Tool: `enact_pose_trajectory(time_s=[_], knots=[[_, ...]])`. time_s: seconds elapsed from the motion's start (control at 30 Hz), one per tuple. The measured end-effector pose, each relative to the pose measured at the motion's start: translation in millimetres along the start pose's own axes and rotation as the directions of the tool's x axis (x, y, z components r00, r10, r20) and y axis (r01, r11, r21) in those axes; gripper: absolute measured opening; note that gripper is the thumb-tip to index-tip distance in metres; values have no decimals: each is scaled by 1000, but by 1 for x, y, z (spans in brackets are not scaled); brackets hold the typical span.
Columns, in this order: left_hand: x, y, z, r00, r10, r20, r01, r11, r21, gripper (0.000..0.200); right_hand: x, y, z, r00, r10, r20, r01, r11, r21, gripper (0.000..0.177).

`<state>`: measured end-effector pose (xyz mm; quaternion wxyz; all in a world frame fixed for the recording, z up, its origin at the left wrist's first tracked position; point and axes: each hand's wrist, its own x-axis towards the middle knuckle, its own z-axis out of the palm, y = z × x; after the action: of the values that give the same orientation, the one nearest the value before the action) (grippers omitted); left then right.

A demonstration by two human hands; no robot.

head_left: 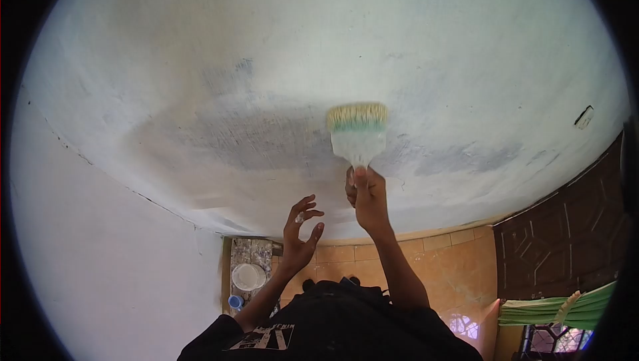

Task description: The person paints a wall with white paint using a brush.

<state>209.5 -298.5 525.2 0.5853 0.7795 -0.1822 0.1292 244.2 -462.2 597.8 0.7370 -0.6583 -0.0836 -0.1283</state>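
Observation:
A wide brush [358, 136] with pale bristles, greenish near their base, and a white body is held upright in my right hand [366, 194], thumb along its handle. Its bristles are in front of the whitish wall [279, 48]; whether they touch it I cannot tell. Around the brush the wall shows greyish, streaky patches. My left hand [303, 231] is raised to the left of the right one, fingers apart and holding nothing, with a white smear on one finger.
Below left, a paint-stained bench [251, 252] bears a white bucket [248, 277] and a blue cup [235, 302]. A dark patterned door [559, 228] and a green curtain [559, 311] are at right. Orange tiles [426, 264] cover the floor. A small wall hole [584, 117] shows at right.

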Motion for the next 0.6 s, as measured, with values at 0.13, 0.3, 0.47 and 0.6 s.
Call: enact_pose_trajectory(time_s=[0.13, 0.3, 0.47, 0.6], knots=[[-10, -8, -1, 996, -58, -67, 57, 998, -17, 21, -42, 80, -7, 991, 136, 3, -135, 988, -80, 53], [-23, -4, -1, 961, -238, -139, 203, 952, -227, 21, -77, 71, 1, 955, 297, 15, -297, 948, 115, 49], [-17, 1, 3, 994, -87, -60, 85, 995, -48, 21, -3, -10, 8, 995, 44, 85, -50, 996, 73, 44], [-18, -2, 5, 995, -47, -86, 43, 998, -40, 23, -9, 47, 5, 998, -57, 3, 57, 992, -113, 49]])
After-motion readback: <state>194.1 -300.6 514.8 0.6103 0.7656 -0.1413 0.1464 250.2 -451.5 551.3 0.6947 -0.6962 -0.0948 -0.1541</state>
